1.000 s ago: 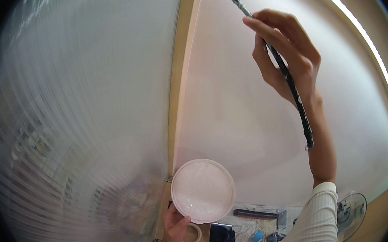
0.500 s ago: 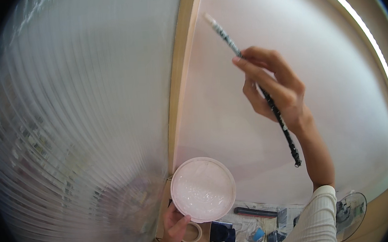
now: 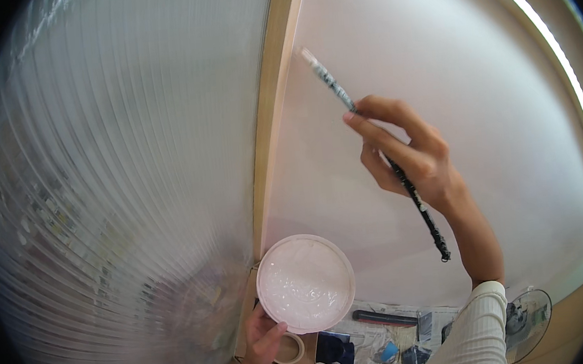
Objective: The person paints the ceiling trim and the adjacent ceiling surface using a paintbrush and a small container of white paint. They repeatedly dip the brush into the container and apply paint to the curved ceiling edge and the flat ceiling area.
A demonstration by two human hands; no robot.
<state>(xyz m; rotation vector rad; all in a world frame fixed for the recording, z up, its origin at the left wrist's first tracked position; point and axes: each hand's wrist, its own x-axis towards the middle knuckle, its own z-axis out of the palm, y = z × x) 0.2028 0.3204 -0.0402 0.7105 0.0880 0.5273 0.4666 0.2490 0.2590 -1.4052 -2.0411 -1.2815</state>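
My right hand is closed around a thin, dark-handled paintbrush spotted with light paint. The brush points up and left, its whitish tip close to the pale wall, just right of a wooden strip. Whether the bristles touch the wall I cannot tell. Low in the middle, my left hand grips the rim of a round, pale pinkish lid or shallow tub, thumb over its edge. Wet, glossy whitish paint lies on its face.
A ribbed translucent panel fills the left side. Below are a roll of tape in a cardboard box, a dark blue item, a long dark-and-red tool and a round fan. A bright light strip curves along the right.
My right hand and the paintbrush have moved down and slightly left along the wall beside the wooden strip. My left hand and the round lid or tub stay nearly still.
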